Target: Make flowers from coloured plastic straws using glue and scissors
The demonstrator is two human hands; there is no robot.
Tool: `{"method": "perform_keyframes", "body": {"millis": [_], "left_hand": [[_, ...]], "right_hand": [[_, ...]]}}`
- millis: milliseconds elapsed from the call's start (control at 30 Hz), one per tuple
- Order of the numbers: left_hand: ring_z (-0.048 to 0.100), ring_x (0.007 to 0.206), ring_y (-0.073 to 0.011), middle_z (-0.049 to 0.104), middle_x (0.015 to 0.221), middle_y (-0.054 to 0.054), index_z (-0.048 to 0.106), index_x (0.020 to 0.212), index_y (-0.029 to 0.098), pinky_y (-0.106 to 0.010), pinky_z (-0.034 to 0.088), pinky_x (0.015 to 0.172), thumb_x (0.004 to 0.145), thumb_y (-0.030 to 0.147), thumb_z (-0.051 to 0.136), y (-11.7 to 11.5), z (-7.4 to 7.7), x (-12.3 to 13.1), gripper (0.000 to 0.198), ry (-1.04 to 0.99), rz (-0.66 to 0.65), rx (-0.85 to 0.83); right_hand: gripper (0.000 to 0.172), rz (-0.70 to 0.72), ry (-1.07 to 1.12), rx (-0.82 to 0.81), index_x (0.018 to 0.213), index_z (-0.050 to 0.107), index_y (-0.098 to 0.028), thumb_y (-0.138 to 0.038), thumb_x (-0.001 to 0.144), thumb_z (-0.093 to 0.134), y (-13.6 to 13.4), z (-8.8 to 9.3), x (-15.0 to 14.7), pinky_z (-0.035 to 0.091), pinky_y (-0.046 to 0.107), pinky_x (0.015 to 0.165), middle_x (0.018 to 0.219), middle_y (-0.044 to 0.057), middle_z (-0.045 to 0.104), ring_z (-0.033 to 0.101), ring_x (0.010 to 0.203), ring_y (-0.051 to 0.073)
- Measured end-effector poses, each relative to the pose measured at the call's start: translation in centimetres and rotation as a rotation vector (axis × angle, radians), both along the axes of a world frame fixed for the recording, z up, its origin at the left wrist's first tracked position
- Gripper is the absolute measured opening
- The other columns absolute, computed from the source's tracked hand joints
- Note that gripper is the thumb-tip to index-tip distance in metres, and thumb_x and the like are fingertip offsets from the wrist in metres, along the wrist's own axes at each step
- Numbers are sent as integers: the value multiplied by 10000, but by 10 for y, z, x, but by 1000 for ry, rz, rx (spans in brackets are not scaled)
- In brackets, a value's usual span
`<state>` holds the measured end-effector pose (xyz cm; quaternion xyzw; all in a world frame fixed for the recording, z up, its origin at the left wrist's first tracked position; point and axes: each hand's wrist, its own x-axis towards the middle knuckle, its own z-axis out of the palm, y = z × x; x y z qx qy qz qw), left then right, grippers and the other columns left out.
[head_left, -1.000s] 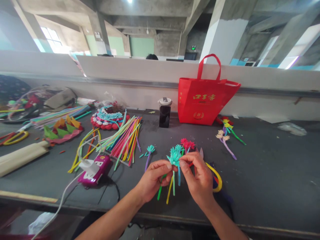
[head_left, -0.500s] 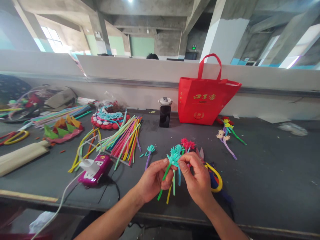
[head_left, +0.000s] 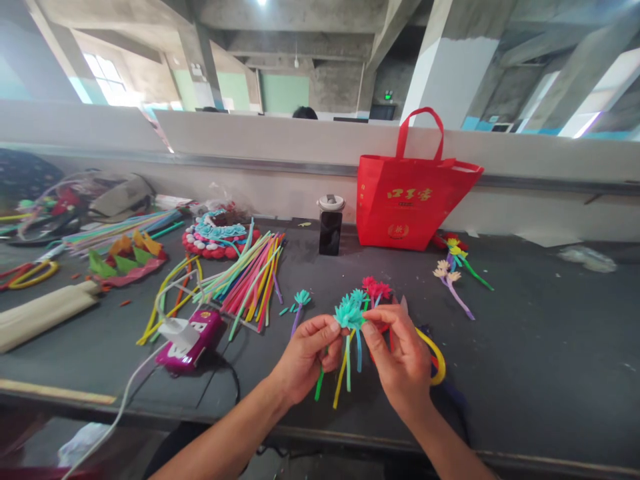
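Observation:
Both my hands pinch a small bunch of teal craft flowers (head_left: 349,315) just below the heads. Their green, yellow and blue stems (head_left: 345,370) hang down between my hands. My left hand (head_left: 307,357) grips from the left with thumb and fingers closed. My right hand (head_left: 400,357) grips from the right, thumb and forefinger at the flower heads. Red flowers (head_left: 376,288) and a yellow ring (head_left: 436,357) lie just behind my right hand on the dark table (head_left: 525,347).
A purple glue gun (head_left: 193,337) with a white cord lies left of my hands. Behind it sit a pile of coloured strips (head_left: 250,277), a flower wreath (head_left: 220,237), a dark bottle (head_left: 329,225) and a red bag (head_left: 410,193). More flowers (head_left: 453,270) lie at the right.
My fingers shifted slightly on the bunch. The green stem swung out to the left and back down. The hands stayed in the same place.

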<state>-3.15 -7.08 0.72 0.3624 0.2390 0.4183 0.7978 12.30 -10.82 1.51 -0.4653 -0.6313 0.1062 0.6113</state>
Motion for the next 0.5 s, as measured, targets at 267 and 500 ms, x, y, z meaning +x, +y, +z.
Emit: {"method": "perform_keyframes", "body": {"millis": [267,500], "left_hand": [[376,472,-60,491,513,50,622,722,146,-205,276,475,817,382,731,-2,-2,1,277,165,124,179],[365,480,-61,502,519,47,646,745,139,-208,261,473,816,411,723,-3,-3,1,291,308,179,290]], "right_hand": [[74,-29,-124,43,969,665,-223,-185,923,620,-2,4,-1,468,312,806,949,25,615,595,918,171],[75,-29,-127,22,876,624,-211,-178,935,592,0,6,-2,459,298,768,876,11,608,580,864,160]]}}
